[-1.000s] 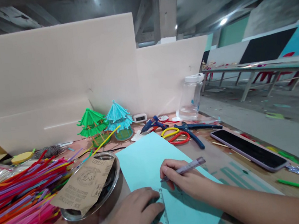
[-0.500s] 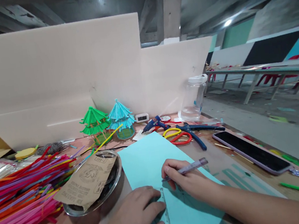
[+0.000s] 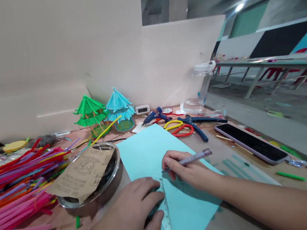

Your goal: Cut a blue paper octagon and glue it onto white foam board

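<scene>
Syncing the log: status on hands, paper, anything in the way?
Left hand flat, pinning clear ruler on light blue paper. Right hand grips pen, tip at ruler's top end. Metal bowl beside paper's left edge, not blocking.

Paper sheet (image 3: 159,159) at centre, ruler (image 3: 165,213) on its near edge, bowl (image 3: 113,177) left, straws (image 3: 15,186) far left, phone (image 3: 252,147) right, scissors (image 3: 182,130) beyond

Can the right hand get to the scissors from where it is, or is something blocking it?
Probably yes. The right hand holds a pen, and only bare blue paper and table lie between it and the scissors; the pen would hinder gripping.
</scene>
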Tool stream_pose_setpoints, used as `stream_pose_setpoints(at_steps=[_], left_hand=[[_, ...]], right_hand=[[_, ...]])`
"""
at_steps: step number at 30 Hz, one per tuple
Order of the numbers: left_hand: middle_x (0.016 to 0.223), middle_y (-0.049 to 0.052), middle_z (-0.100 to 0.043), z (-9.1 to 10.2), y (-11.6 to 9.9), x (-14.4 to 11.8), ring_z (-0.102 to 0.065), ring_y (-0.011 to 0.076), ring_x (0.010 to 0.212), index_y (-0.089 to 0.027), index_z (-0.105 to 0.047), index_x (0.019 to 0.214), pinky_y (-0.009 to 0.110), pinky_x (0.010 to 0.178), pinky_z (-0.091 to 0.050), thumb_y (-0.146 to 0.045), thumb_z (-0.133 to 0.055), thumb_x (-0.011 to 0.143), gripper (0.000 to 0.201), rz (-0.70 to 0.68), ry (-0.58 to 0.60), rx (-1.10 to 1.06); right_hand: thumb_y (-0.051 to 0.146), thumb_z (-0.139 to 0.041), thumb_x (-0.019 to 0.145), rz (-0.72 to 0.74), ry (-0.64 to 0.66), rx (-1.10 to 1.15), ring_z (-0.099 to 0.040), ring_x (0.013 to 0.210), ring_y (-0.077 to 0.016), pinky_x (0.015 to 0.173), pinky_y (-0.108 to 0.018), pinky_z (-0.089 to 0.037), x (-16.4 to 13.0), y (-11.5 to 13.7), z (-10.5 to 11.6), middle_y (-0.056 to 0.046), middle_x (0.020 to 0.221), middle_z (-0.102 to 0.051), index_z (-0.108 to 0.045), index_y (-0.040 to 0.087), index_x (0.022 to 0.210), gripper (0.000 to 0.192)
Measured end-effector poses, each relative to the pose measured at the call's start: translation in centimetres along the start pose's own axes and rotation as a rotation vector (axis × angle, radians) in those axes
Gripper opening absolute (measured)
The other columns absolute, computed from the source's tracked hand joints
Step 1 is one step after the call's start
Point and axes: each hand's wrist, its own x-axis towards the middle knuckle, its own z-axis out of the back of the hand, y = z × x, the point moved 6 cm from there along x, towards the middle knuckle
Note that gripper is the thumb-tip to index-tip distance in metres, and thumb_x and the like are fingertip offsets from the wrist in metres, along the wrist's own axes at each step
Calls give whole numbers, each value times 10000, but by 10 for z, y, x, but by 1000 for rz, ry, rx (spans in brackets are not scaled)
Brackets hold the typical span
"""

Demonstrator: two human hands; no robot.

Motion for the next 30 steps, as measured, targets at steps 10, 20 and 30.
stream_pose_setpoints(at_steps=[10, 20, 30], left_hand=[[1321, 106, -650, -6, 3, -5, -628, 286, 1193, -227, -613, 1248, 478, 966, -570, -329, -555, 986, 287, -37, 32, 81], [1294, 80, -703, -5, 3, -1, -674, 286, 1147, -227, -641, 1201, 449, 889, -613, -245, -507, 973, 265, -45, -31, 125], [1303, 27, -695, -11, 5, -6, -628, 245, 1196, -248, -619, 1218, 376, 928, -569, -265, -552, 942, 284, -61, -75, 167]], right_hand=[[397, -454, 990, -50, -89, 303, -424, 495, -93, 467, -203, -312, 3, -3, 9, 41, 533, -533, -594, 183, 796, 321], [374, -474, 1010, 3, -48, 221, -481, 542, -80, 487, -202, -337, 0, -1, 6, 40, 596, -565, -619, 192, 802, 312], [376, -475, 1016, -7, -38, 155, -480, 549, -81, 507, -196, -377, -2, 3, 8, 46, 593, -571, -628, 196, 804, 318]])
